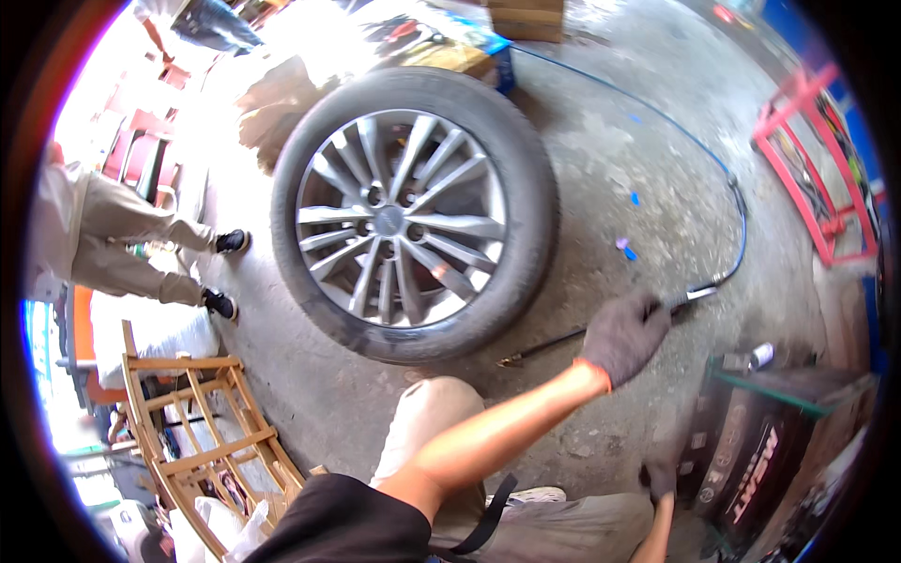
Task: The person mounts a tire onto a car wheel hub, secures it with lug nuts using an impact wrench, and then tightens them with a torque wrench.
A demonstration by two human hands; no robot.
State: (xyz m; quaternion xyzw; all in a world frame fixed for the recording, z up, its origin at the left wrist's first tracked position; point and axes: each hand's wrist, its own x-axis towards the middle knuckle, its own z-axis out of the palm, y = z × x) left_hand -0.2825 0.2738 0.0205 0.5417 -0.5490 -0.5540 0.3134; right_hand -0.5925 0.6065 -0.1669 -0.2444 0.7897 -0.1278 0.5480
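Note:
My left hand [627, 338], in a dark glove with an orange cuff, has its fingers curled over the handle of an air tool [694, 294] on a blue hose [740, 235]; a black nozzle tube [544, 346] extends leftward from it. My right hand [658, 479], also gloved, is low at the right beside a dark box [741, 469] with a green edge, fingers curled around something I cannot make out. In front of me a car tyre [524, 216] with a silver spoked wheel [450, 225] lies flat on the concrete floor [610, 141].
Another person's legs [160, 235] stand at the left, near a wooden slatted frame [206, 436]. A second person [211, 28] is at the top left. A red metal rack [770, 141] stands at the right. Cardboard [526, 19] and crumpled paper [272, 108] lie beyond the tyre.

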